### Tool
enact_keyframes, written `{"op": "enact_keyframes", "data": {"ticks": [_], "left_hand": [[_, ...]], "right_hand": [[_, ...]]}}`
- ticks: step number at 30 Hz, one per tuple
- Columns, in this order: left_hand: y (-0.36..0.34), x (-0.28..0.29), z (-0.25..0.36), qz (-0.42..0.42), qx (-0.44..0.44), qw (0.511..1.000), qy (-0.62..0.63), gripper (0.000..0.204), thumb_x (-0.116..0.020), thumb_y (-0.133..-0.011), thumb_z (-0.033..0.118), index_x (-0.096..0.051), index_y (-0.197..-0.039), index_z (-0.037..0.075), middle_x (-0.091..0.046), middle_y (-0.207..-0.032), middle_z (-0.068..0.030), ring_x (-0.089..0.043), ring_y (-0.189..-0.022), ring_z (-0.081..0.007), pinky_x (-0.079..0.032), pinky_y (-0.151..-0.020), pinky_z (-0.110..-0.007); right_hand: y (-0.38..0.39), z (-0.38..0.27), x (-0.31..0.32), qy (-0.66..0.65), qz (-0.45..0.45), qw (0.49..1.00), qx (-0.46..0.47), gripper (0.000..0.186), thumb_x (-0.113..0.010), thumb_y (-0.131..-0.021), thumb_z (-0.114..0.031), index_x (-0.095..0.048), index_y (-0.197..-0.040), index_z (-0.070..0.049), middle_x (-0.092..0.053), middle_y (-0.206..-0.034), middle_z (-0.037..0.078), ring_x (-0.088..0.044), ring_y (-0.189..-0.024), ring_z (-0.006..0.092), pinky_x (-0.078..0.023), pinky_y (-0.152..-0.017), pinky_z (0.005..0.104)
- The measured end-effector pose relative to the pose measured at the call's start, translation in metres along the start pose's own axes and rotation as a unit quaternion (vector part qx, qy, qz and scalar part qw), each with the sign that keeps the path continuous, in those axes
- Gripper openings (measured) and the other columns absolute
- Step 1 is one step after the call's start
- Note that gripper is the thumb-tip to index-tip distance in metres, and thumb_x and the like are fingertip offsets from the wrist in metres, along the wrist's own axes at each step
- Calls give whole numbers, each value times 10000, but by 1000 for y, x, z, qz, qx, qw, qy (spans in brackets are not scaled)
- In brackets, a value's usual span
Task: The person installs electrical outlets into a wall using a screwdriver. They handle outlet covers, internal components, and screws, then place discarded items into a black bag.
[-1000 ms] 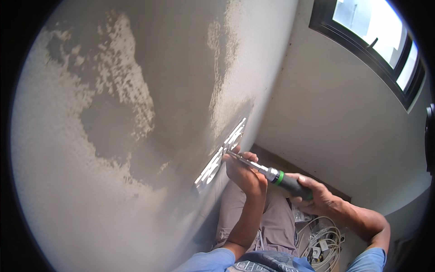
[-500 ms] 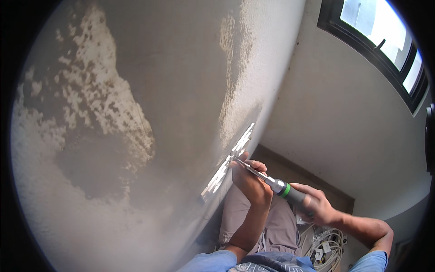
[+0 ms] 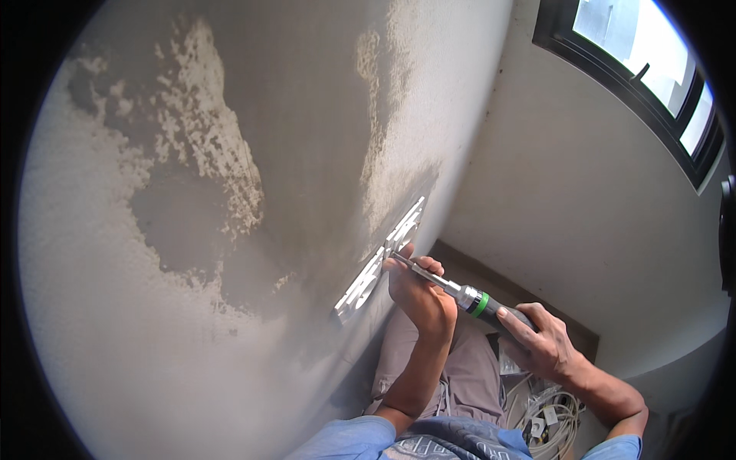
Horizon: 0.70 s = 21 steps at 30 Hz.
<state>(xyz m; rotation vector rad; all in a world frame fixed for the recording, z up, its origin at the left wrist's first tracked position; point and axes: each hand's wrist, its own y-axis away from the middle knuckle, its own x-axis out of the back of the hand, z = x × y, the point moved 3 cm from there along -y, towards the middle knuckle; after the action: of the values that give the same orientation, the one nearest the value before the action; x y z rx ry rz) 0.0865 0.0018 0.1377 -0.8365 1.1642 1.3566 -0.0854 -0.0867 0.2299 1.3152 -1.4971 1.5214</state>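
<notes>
A screwdriver [image 3: 494,310] with a thick dark grey handle, a green ring and a silver shaft slants up and left toward the wall. Around its handle close the fingers and thumb of my right hand [image 3: 550,349]. My left hand [image 3: 420,297] is at the front end, its thumb and fingers closed about the thin shaft beside the wall. There the tip meets a shiny metal mounting plate [image 3: 360,291] with cut-out openings, which lies along the wall. My left fingers partly hide the plate's middle and the tip, and any screw there cannot be made out.
The grey wall [image 3: 299,138] has rough, pale patches. A second wall [image 3: 567,176] meets it at a corner, with a dark-framed window [image 3: 613,77] high on the right. Dark skirting [image 3: 529,295] runs along the floor. Coiled white cables [image 3: 563,429] lie beside my legs.
My right hand has turned on the screwdriver handle and its fingers sit differently. My left hand stays by the plate. The view has shifted slightly.
</notes>
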Motion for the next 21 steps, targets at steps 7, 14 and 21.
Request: {"op": "enact_keyframes", "data": {"ticks": [7, 14, 21], "left_hand": [[-10, -2, -14, 11, -16, 1000, -7, 529, -570, -933, 571, -587, -1152, 89, -596, -725, 17, -551, -538, -57, -467, -441, -184], [-5, 8, -8, 6, 6, 999, 37, 519, -553, -941, 568, -593, -1176, 107, -601, -709, 14, -550, -513, -68, -460, -427, -179], [-2, 5, -4, 0, -3, 1000, -16, 530, -535, -948, 577, -573, -1171, 98, -592, -754, 23, -563, -583, -47, -476, -483, -175]], "right_hand": [[10, 21, -48, -727, -85, 560, -389, 600, -594, -948, -447, -457, -1430, -118, -516, -780, 28, -421, -572, 65, -343, -466, 216], [6, -9, -13, -511, -26, 797, -320, 715, -787, -814, -187, -393, -1402, -86, -578, -899, 91, -550, -661, 136, -442, -561, 260], [-1, -5, 2, 12, -87, 995, -44, 608, -713, -811, -152, -533, -1385, -61, -600, -937, 192, -654, -865, 328, -561, -658, 379]]}}
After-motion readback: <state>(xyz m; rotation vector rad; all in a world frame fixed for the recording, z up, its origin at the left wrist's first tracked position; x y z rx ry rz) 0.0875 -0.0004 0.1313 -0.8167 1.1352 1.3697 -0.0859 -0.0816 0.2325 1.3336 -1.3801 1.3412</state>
